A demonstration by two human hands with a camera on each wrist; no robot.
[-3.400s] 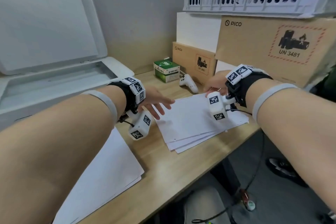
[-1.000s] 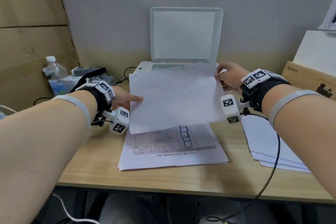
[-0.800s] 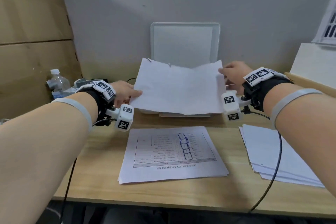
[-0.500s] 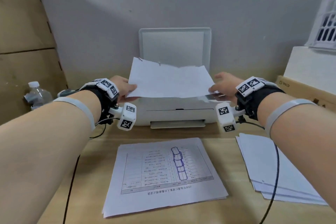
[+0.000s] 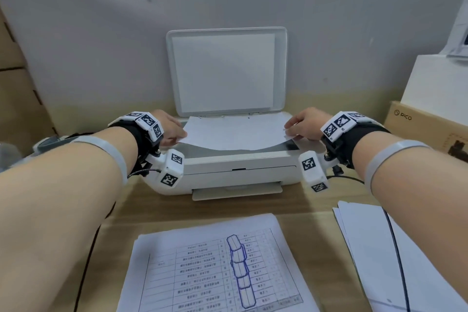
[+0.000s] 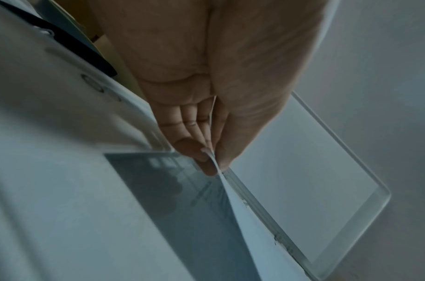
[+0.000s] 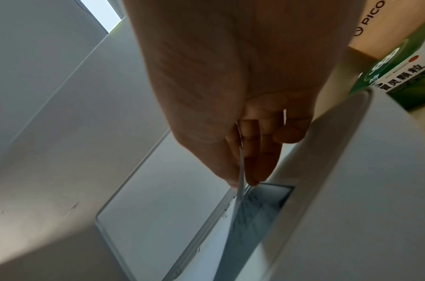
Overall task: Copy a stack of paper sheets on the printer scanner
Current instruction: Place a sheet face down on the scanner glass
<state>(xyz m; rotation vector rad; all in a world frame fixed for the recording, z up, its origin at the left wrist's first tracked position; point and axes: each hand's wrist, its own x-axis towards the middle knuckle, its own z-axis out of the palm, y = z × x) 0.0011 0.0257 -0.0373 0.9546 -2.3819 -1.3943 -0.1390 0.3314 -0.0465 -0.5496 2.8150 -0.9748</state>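
Observation:
A white printer (image 5: 238, 172) stands at the back of the desk with its scanner lid (image 5: 225, 71) raised upright. One white sheet (image 5: 235, 134) hangs low over the scanner glass (image 6: 173, 190), its far edge near the lid hinge and its front edge still lifted. My left hand (image 5: 174, 132) pinches the sheet's left edge (image 6: 212, 157) between thumb and fingers. At the sheet's right edge (image 7: 240, 175) my right hand (image 5: 296, 129) pinches it the same way. A printed sheet with a table (image 5: 217, 268) tops a pile on the desk in front. Another stack of white sheets (image 5: 395, 256) lies at the right.
A brown PICO carton (image 5: 428, 132) and a white box (image 5: 438, 83) stand right of the printer. A green and white packet (image 7: 399, 76) sits close to my right hand. Black cables (image 5: 397, 258) trail from both wrists across the desk.
Both hands took a sheet from the right stack, carried it left to the printer, and have lowered it from mid-air almost onto the scanner glass.

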